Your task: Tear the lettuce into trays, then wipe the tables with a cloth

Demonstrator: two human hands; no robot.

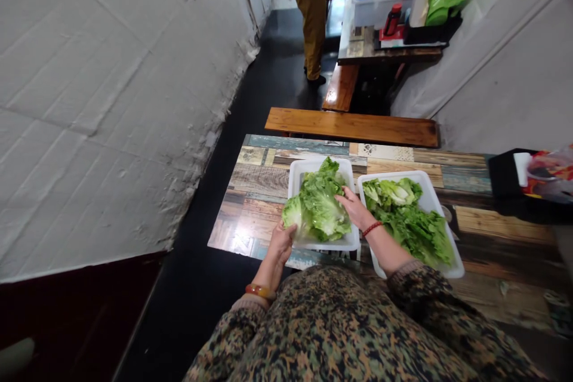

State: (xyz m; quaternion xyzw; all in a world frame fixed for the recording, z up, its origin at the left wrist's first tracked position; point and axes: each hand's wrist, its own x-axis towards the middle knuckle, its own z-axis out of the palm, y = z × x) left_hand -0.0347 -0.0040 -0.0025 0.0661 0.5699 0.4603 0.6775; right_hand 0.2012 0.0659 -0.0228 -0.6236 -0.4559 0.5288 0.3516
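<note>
Green lettuce [323, 206] lies heaped in a white plastic tray [295, 174] on the table, a few leaves rising over the rim. At the tray's near left corner, my left hand [282, 240] is closed on the edge of a pale lettuce leaf [292, 212]. My right hand [354, 208], with a red bead bracelet at the wrist, grips the right side of the same heap; some of its fingertips are hidden among the leaves. To the right, partly under my right forearm, stands a second white tray [427, 182] with more loose lettuce [416, 224].
The wood-patterned table [250, 215] ends at the left above a dark floor. A black box [505, 182] with packets stands at its right end. Beyond are a wooden bench [353, 125], a cluttered second table [389, 57] and a standing person [312, 18]. A white wall [111, 83] runs along the left.
</note>
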